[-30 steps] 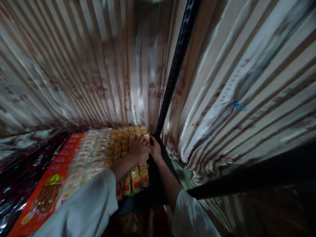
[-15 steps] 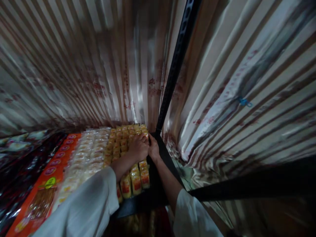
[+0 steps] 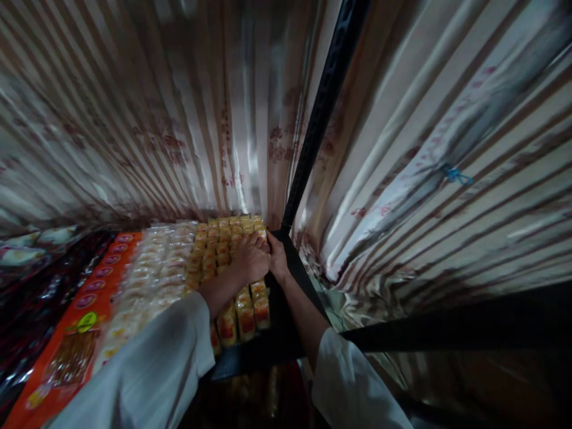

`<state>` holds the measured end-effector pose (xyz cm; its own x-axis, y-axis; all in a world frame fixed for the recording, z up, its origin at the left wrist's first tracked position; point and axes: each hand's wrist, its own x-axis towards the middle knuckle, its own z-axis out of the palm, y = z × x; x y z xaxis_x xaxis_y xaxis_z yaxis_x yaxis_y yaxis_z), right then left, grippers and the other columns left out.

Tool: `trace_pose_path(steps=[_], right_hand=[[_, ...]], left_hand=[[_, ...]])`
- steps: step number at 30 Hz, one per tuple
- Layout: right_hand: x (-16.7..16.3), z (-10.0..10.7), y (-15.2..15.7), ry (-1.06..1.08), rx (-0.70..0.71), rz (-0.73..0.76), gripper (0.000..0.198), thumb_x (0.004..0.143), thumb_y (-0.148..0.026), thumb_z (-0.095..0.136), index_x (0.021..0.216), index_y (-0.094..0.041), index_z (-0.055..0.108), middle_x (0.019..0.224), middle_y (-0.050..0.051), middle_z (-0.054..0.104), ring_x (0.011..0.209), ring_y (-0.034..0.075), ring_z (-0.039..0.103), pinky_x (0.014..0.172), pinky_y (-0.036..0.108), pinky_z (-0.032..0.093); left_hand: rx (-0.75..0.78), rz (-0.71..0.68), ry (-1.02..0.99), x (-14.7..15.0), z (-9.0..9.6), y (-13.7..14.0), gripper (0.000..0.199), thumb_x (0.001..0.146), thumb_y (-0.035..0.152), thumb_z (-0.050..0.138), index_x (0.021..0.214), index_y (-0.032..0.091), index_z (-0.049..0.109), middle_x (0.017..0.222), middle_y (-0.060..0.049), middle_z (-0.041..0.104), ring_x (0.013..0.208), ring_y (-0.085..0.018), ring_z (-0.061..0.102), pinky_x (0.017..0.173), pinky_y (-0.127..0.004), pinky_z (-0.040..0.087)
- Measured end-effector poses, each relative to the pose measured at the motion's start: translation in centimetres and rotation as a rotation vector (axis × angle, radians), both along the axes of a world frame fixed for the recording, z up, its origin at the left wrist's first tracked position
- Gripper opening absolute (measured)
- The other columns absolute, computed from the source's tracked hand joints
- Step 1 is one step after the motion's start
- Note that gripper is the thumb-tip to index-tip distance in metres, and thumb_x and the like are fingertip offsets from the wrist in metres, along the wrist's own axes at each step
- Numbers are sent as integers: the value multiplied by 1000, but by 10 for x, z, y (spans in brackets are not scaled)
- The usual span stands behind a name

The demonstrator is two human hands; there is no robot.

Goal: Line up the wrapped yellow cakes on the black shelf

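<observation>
Small yellow-wrapped snack packets [image 3: 245,313] with red and orange labels stand in tight rows on a dark shelf. My left hand [image 3: 252,257] reaches over the rows near their far right corner, its fingers curled onto a packet there. Against the outer right side of the same packet rests my right hand [image 3: 277,259], fingers together and partly hidden. The two hands are side by side, nearly touching. Dim light and blur hide the exact grip of the fingertips.
Clear-wrapped pale packets [image 3: 154,268] lie left of the yellow rows, then an orange snack bag [image 3: 84,316] and dark shiny packages [image 3: 38,304]. A black slotted post [image 3: 313,137] rises at the shelf corner [image 3: 290,333]. Pleated printed sheeting [image 3: 179,119] hangs behind; a blue tie [image 3: 458,176] is at right.
The view has shifted slightly, so shelf and packets sit a little higher in the picture. Both hands stay at the same far right corner of the yellow rows.
</observation>
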<state>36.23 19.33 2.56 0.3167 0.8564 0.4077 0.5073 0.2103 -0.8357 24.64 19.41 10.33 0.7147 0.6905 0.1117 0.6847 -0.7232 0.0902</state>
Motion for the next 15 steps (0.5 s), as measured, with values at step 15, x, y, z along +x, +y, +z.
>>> trace_pose_path(steps=[15], right_hand=[[2, 7, -34, 166, 8, -139, 50, 75, -25, 48, 123, -15, 57, 127, 12, 60, 117, 23, 54, 105, 43, 38]], left_hand=[[-45, -5, -50, 9, 35, -44, 35, 90, 21, 39, 112, 9, 62, 133, -17, 54, 136, -28, 35, 113, -49, 29]])
